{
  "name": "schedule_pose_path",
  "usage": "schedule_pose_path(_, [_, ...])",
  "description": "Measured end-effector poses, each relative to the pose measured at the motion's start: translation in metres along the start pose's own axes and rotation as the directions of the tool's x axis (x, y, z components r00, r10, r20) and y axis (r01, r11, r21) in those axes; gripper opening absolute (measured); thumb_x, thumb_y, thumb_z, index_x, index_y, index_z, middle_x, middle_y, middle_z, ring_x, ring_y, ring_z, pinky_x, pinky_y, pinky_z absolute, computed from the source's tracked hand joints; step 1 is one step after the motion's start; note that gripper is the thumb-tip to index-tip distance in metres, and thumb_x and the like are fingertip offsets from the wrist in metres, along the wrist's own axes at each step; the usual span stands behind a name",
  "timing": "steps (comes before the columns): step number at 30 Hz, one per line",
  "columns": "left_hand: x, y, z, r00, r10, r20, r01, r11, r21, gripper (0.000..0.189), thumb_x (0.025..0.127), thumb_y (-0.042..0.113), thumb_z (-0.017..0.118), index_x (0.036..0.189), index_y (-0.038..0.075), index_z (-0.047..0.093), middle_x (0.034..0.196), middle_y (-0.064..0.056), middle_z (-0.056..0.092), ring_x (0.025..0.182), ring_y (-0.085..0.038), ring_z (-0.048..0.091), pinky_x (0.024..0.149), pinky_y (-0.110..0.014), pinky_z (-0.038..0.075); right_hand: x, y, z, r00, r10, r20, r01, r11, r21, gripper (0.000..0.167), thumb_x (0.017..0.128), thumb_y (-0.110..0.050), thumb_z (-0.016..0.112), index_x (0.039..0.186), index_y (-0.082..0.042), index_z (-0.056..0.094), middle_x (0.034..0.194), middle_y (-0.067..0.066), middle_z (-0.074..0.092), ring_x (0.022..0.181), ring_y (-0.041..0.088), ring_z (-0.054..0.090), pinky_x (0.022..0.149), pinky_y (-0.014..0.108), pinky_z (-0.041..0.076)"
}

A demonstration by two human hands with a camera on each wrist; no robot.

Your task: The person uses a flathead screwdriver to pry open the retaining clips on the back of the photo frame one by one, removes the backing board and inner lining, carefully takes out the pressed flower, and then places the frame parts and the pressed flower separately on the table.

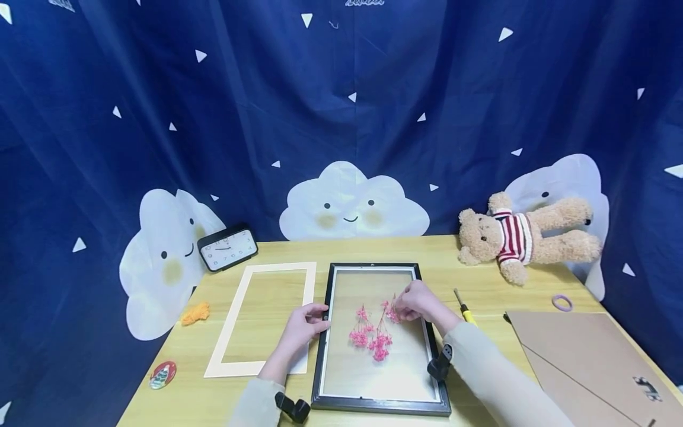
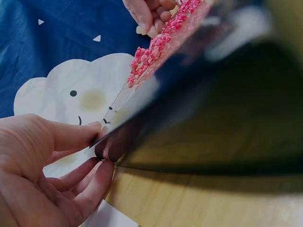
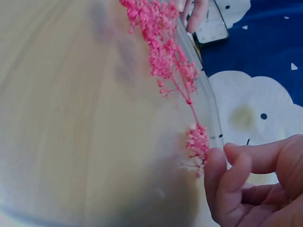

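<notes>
A black picture frame with a clear pane lies on the wooden table. My left hand grips its left edge, and in the left wrist view the thumb is above the rim with fingers below. Pink dried flowers are spread over the middle of the pane. Over the pane's right part, my right hand pinches a small pink flower sprig at its end. In the right wrist view a thin stem joins that sprig to the fuller blossoms.
Left of the frame lies a white mat border, partly under the left forearm. A clock, orange yarn and a round badge are farther left. On the right are a teddy bear, screwdriver, purple ring and brown backing board.
</notes>
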State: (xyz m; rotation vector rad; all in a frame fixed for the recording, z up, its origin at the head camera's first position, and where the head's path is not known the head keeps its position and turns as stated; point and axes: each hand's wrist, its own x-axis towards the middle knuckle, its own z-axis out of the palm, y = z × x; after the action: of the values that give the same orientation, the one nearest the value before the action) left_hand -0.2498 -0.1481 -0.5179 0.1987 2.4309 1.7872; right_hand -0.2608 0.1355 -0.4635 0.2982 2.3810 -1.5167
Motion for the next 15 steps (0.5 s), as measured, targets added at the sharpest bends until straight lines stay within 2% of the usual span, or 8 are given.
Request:
schedule_pose_path(5, [0.0014,-0.0014,0.0015,1.0,-0.004,-0.007,0.004,1.0,0.01,0.038,0.074,0.002,0.074,0.111,0.002,0.065,0.093,-0.011,0.06,0.077,-0.017,0.056,0.059,-0.029,0.053,0.005,0.0044,0.0035,0.999,0.031,-0.025,-0.032,0.998,-0.056,0.009,0.079,0.0,0.068,0.074,0.006,0.063,0.059,0.014,0.061,0.042,0.013,0.052,0.038,0.017,0.042])
schedule_pose_path(12, [-0.0008,-0.0011,0.0035,0.999,-0.013,-0.036,0.013,1.0,0.017,0.036,0.074,0.003,0.073,0.109,0.002,0.064,0.094,-0.012,0.058,0.075,-0.018,0.055,0.054,-0.027,0.052,0.0079,0.0055,0.0087,0.999,-0.018,-0.042,0.009,0.977,-0.213,0.015,0.076,-0.002,0.07,0.063,0.001,0.064,0.051,0.008,0.057,0.038,0.01,0.044,0.035,0.017,0.035])
schedule_pose_path(15, [-0.0009,0.0,0.0036,0.998,0.026,-0.05,-0.022,0.998,0.063,0.033,0.075,0.003,0.072,0.107,0.002,0.064,0.094,-0.012,0.059,0.074,-0.017,0.056,0.054,-0.026,0.051,0.0089,0.0047,0.009,0.999,-0.015,-0.038,0.008,0.98,-0.199,0.014,0.075,-0.001,0.07,0.063,0.001,0.063,0.051,0.007,0.056,0.038,0.01,0.044,0.035,0.016,0.035])
